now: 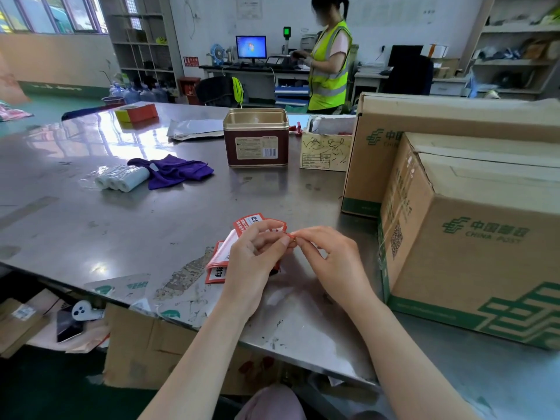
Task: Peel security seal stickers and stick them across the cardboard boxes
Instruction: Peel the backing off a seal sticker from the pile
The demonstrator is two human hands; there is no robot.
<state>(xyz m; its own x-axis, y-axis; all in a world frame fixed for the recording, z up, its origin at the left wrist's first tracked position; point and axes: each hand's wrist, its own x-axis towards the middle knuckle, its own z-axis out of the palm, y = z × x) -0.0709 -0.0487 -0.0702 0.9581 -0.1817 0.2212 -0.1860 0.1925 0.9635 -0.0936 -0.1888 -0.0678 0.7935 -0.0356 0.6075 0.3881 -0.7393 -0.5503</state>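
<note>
Head view: left hand [257, 256] grips, half hiding, sticker sheets [218, 262]; right hand [330, 256] pinches a barely visible corner.

At my 2 o'clock, the near cardboard box [472, 237] bears a green logo, the characters 中国邮政 and "CHINA POST"; its left face carries a QR code. The rear cardboard box [424, 122] shows the same logo, partly hidden.

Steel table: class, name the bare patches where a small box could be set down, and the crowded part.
Bare steel table lies between the white rolls and the near edge, and between the tin and the hands. It is crowded at the right, where the cardboard boxes stand, and under the left hand and right hand, both holding stickers.
</note>
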